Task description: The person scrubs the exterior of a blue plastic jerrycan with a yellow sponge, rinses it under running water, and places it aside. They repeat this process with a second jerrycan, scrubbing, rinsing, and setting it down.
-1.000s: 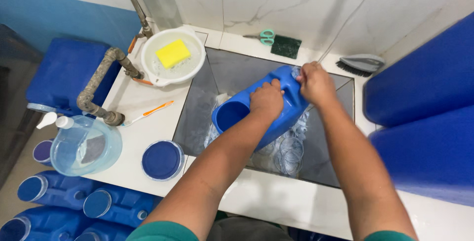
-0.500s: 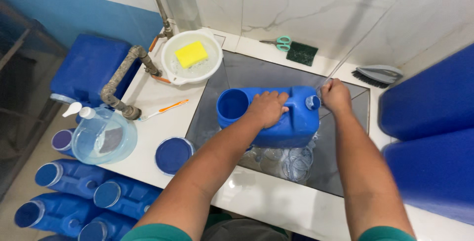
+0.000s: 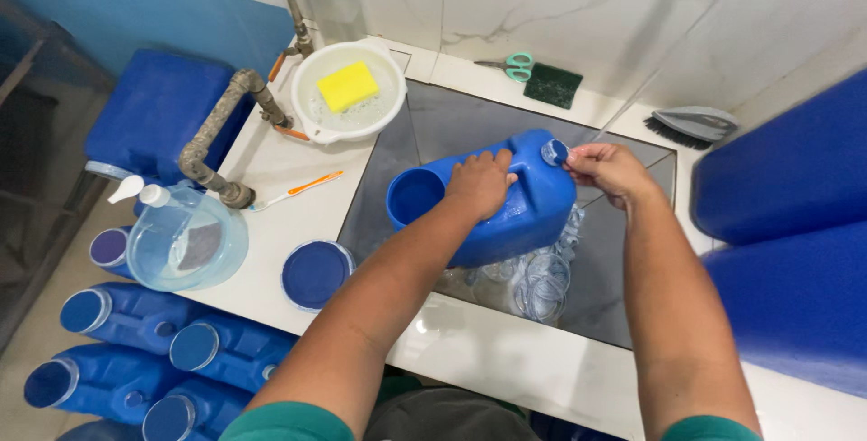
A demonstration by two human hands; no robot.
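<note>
A blue plastic jerrycan (image 3: 519,215) lies on its side over the dark sink basin (image 3: 452,125), its wide round mouth facing left. My left hand (image 3: 480,184) presses on the can's upper side and steadies it. My right hand (image 3: 607,170) pinches the small blue cap (image 3: 554,152) at the can's far top corner. Clear plastic rings and wrap (image 3: 533,278) lie in the basin under the can.
A white bowl with a yellow sponge (image 3: 348,89) stands at the back left beside a pipe tap (image 3: 226,129). A blue lid (image 3: 314,274), an orange toothbrush (image 3: 293,193) and a clear pump bottle (image 3: 185,238) rest on the counter. Several blue cans (image 3: 135,351) lie below. Scissors (image 3: 508,64), a scouring pad (image 3: 553,85) and a brush (image 3: 691,125) lie behind.
The can has been rolled from a tilt to lying flatter across the basin. My right hand moved from the handle area to the small cap. The view shifted closer.
</note>
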